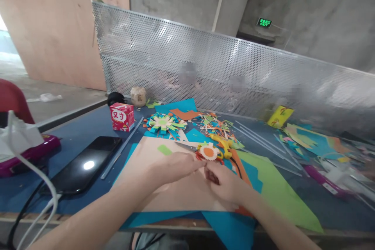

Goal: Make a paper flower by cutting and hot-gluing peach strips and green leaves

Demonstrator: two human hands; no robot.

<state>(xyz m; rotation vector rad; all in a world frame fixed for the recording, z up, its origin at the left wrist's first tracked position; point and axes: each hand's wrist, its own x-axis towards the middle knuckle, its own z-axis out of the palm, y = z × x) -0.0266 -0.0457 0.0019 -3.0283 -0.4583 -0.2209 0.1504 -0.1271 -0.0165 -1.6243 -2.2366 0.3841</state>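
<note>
My left hand (178, 167) reaches over a cream paper sheet (175, 199), its fingers pressed together and pointing right. My right hand (224, 181) is closed, fingers curled, its tips meeting those of my left hand. What they pinch, if anything, is too small to make out. Just beyond the fingertips is a small paper flower (209, 151) with an orange centre and a cream fringe; whether they touch it I cannot tell. Scissors (187, 146) with red handles lie partly hidden under the flower. A yellow glue gun (224, 145) lies behind my right hand.
A fringed paper flower (164, 123) and paper scraps (215, 125) lie behind the sheet. Left are a phone (84, 166), a red box (122, 116) and a white cable (49, 185). Clear glue sticks (263, 142) and green paper (285, 187) lie right. A perforated metal screen (164, 50) stands behind.
</note>
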